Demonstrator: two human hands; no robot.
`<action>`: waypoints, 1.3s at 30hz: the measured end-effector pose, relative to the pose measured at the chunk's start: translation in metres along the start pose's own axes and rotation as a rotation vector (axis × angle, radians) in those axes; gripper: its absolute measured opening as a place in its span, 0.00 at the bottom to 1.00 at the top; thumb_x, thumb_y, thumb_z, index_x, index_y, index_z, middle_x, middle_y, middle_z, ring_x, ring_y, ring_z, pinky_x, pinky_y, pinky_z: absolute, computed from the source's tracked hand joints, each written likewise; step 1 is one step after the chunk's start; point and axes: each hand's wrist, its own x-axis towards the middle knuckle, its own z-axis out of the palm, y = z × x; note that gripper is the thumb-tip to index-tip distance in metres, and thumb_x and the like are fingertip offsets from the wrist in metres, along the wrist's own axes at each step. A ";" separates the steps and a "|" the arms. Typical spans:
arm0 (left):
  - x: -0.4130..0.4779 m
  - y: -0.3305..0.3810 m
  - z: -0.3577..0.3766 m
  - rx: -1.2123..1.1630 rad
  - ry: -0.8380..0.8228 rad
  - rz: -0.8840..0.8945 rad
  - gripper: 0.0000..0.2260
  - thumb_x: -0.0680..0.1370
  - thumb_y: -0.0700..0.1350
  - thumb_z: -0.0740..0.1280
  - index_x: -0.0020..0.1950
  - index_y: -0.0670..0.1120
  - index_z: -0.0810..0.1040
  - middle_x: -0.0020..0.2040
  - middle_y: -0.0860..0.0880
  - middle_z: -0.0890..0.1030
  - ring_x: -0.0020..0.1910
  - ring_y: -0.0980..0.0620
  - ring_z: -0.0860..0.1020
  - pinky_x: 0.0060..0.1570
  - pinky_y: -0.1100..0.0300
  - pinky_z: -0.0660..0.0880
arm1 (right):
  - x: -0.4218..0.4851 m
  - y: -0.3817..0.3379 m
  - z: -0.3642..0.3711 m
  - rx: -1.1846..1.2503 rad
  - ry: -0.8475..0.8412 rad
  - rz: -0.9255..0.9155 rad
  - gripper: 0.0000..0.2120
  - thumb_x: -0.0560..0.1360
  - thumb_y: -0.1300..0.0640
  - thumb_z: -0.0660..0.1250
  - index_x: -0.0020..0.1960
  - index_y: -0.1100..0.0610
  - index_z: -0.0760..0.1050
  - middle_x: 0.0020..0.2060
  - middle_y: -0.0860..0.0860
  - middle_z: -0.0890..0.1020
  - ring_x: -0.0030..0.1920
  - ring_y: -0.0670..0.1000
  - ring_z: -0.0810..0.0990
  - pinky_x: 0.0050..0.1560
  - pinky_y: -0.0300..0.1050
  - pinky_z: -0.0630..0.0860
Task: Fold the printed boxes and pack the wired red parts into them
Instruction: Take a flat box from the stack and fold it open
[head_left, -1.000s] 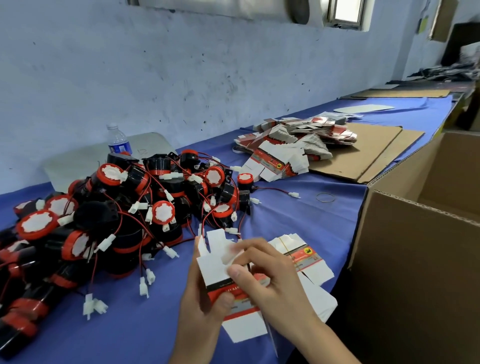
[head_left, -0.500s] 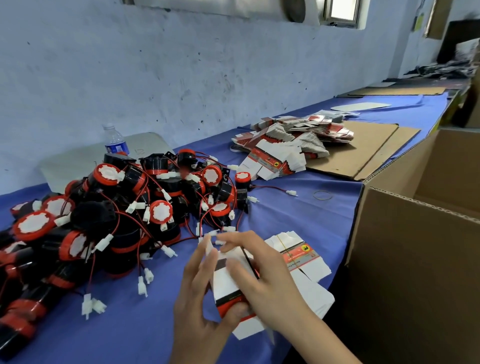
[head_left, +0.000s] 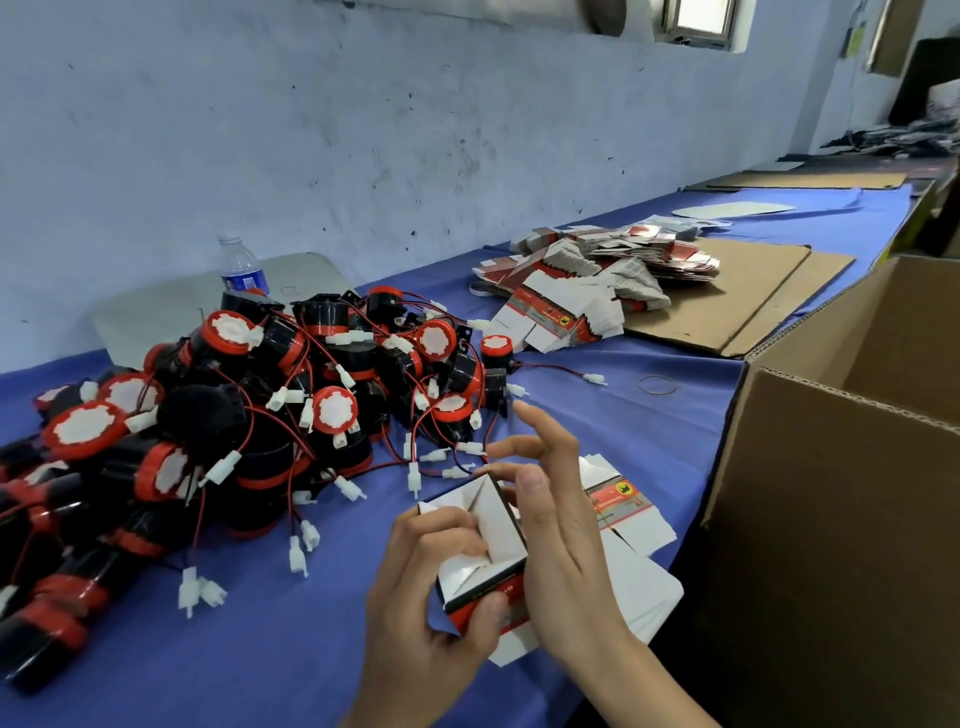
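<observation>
Left hand (head_left: 415, 597): at 6 o'clock in the view, nearest the camera. Its fingers are curled round the half-folded box, with the thumb pressed on the red printed side.
Box (head_left: 491, 525): held upright in the left hand over the near part of the counter (head_left: 291, 654). The white end flaps are tipped inward but not yet flat.
Right hand (head_left: 566, 551): at 3 o'clock of the box and touching it. Its fingers are fairly straight and spread and grip nothing. The palm side lies along the box's right wall, with one fingertip at the edge of the top flap.
Box, handling: it looks like thin printed card, light and quick to crease. It is probably best held by the walls near the corners, with the flaps pushed along their scored lines rather than squeezed at the middle.
Flat boxes (head_left: 631, 506): lying on the blue cloth under and just past the right hand, at 3 o'clock of the held box.
Red parts (head_left: 332, 410): a tangled heap near the box at 10 o'clock. They have black bodies, red caps, and thin wires ending in white plugs (head_left: 298, 553).
Red parts, handling: likely rigid and heavier than the box, and the wires will snag on their neighbours. Take one by the body, not the lead.
Carton (head_left: 831, 519): open, brown, at 3 o'clock.
Far stack of boxes (head_left: 597, 280): at 1 o'clock, well apart, partly on cardboard sheets (head_left: 737, 301).
Bottle (head_left: 243, 270): at 11 o'clock, behind the heap.
</observation>
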 end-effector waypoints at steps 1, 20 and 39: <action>0.000 -0.001 0.000 -0.001 -0.004 -0.001 0.15 0.79 0.61 0.60 0.50 0.50 0.74 0.55 0.60 0.75 0.53 0.55 0.76 0.52 0.68 0.71 | 0.000 0.000 0.000 0.002 0.006 -0.002 0.18 0.77 0.39 0.50 0.66 0.34 0.63 0.50 0.41 0.75 0.51 0.48 0.77 0.52 0.41 0.74; 0.007 -0.025 -0.015 -0.730 0.155 -0.739 0.31 0.71 0.66 0.66 0.68 0.50 0.72 0.63 0.49 0.80 0.59 0.53 0.79 0.51 0.63 0.77 | 0.033 0.009 0.012 0.007 -0.690 0.520 0.32 0.69 0.33 0.63 0.71 0.38 0.62 0.63 0.37 0.75 0.63 0.39 0.74 0.60 0.33 0.70; 0.006 -0.066 -0.041 -0.437 0.186 -0.911 0.25 0.61 0.60 0.69 0.55 0.55 0.76 0.47 0.50 0.82 0.48 0.51 0.78 0.54 0.54 0.74 | 0.165 0.108 0.005 -0.575 -0.189 0.323 0.18 0.76 0.65 0.63 0.65 0.56 0.74 0.60 0.55 0.79 0.59 0.56 0.77 0.51 0.42 0.71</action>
